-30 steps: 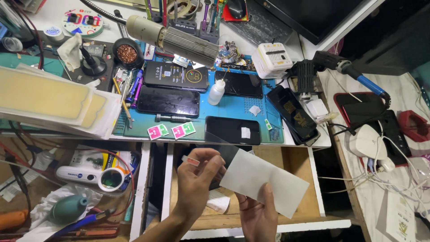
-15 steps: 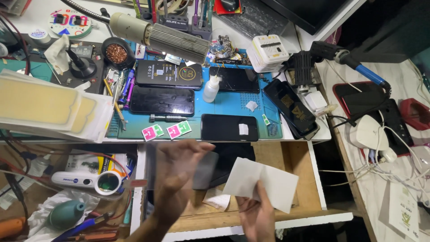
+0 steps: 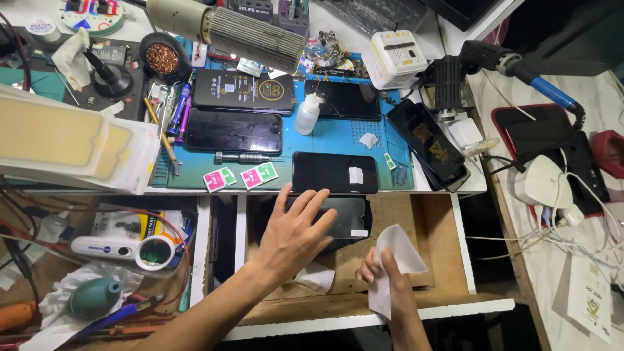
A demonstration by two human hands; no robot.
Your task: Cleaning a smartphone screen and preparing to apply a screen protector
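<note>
While the left hand (image 3: 296, 237) is spread palm-down over the open wooden drawer (image 3: 448, 250), its fingers are fanned wide and laid flat on a dark phone (image 3: 344, 218) that rests in the drawer just below the bench edge; nothing is gripped by them, the phone being only pressed or steadied. A white cloth (image 3: 396, 263) is held by the right hand (image 3: 383, 276), the fingers being curled closed around its lower part so that the upper part stands up as a folded flap just right of the phone, near it but whether touching cannot be told. A crumpled white tissue (image 3: 316, 278) is seen on the drawer floor between the two wrists. Above the drawer, on the blue work mat (image 3: 338, 133), another dark phone with a small white sticker (image 3: 335, 172) is laid parallel to the bench edge, directly above the one under the left hand. Further phones are laid on the mat, with a small white squeeze bottle (image 3: 307, 115) standing upright between them. Pink and green pull tabs (image 3: 240, 176) are placed at the mat's front edge, left of the stickered phone. In the compartment to the left, a white magnifier lamp (image 3: 130, 249) and a teal rubber blower (image 3: 94, 298) are seen, well apart from both hands.
</note>
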